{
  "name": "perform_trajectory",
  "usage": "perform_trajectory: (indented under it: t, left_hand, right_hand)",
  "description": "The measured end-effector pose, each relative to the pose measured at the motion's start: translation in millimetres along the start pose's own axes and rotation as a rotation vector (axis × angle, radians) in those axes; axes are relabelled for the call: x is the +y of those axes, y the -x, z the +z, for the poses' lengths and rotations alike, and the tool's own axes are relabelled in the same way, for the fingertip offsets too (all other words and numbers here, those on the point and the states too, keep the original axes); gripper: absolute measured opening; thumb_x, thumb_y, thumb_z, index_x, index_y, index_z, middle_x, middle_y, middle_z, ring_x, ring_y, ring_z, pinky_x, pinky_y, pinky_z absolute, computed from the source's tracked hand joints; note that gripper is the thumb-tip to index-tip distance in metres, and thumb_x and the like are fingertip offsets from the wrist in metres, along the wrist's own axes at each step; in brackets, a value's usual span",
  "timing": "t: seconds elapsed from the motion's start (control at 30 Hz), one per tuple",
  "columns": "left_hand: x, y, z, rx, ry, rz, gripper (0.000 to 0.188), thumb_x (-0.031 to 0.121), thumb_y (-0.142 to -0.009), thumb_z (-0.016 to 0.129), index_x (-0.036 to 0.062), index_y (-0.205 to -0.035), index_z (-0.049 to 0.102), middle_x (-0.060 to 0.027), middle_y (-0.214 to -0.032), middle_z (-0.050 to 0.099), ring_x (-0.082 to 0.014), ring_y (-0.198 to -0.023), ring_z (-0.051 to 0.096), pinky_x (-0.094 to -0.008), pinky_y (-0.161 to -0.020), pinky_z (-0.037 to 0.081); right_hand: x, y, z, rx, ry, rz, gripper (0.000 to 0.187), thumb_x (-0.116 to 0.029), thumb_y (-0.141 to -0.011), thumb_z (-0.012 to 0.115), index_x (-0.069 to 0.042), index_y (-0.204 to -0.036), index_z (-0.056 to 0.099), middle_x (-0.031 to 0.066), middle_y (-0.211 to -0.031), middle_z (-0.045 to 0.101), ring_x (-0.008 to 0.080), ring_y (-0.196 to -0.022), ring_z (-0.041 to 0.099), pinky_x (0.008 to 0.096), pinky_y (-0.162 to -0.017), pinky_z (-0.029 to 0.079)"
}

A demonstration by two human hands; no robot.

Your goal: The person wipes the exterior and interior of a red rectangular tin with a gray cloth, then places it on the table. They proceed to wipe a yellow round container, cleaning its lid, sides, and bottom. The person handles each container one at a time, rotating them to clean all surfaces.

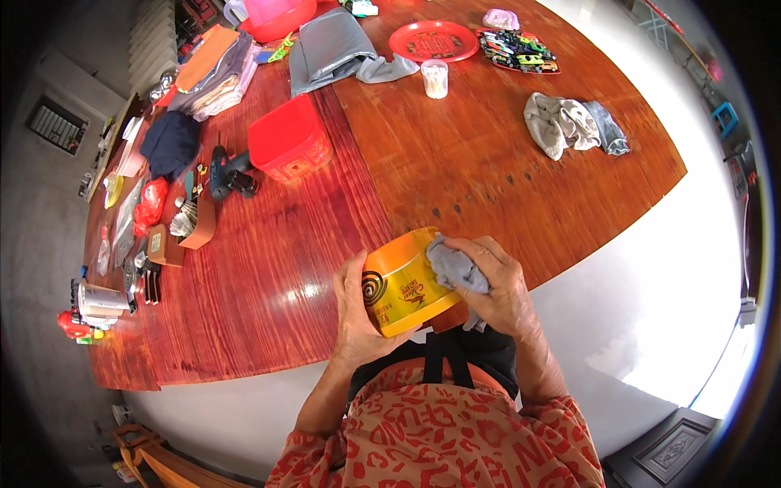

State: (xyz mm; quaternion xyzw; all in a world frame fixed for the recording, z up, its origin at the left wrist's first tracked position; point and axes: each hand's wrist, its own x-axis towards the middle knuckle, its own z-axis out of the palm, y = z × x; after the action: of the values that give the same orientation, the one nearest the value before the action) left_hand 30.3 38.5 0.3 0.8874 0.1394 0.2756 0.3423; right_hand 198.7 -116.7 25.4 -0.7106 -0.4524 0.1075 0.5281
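Tilted in front of me over the table's near edge is a round yellow-orange tub (404, 286) with a dark spiral printed on its side. My left hand (358, 313) grips it from the left, thumb along the upper side and fingers underneath. At its right end my right hand (498, 285) is closed on a bunched grey cloth (457, 267), which presses against the tub's wall. A tail of the cloth hangs below that hand. The tub's inside cannot be seen.
The reddish wooden table (268, 325) bears a red square container (291, 138), a cordless drill (226, 175), a clear cup of cotton swabs (434, 80), a red round tray (433, 41), a plate of toy cars (518, 50), crumpled cloths (561, 124) and a folded grey sheet (329, 50).
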Motion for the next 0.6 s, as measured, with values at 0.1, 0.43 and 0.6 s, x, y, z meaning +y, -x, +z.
perform_trajectory:
  t: [0.1,0.43,0.6]
  left_hand:
    - [0.9,-1.3,-0.6,-0.012,0.004,-0.017,0.111,0.02,-0.059,0.092,-0.0014,-0.146,0.026,-0.0228,-0.133,0.037,-0.0363,-0.122,0.039,-0.047,-0.102,0.039]
    - [25.2,-10.5,0.9,-0.03,-0.002,-0.169,0.114,0.021,-0.06,0.092,0.0092,-0.15,0.023,-0.02,-0.132,0.035,-0.0362,-0.126,0.039,-0.0476,-0.102,0.041]
    - [3.3,-2.7,8.0,-0.018,-0.013,-0.159,0.115,0.026,-0.06,0.093,0.0131,-0.15,0.023,-0.0195,-0.134,0.033,-0.0368,-0.127,0.04,-0.0474,-0.103,0.041]
  right_hand:
    - [13.2,3.1,-5.0,-0.016,-0.031,0.074,0.051,0.003,-0.075,0.068,-0.006,-0.124,0.061,0.0153,-0.104,0.062,0.033,-0.095,0.065,0.0377,-0.082,0.055]
    - [-39.6,8.8,15.5,0.029,0.25,-0.228,0.05,-0.004,-0.07,0.071,-0.006,-0.119,0.062,0.0139,-0.102,0.059,0.0291,-0.081,0.066,0.0376,-0.064,0.058]
    - [-50.0,16.6,32.0,-0.002,0.394,-0.391,0.046,-0.011,-0.074,0.068,-0.007,-0.119,0.063,0.0127,-0.102,0.056,0.025,-0.077,0.065,0.0355,-0.059,0.058]
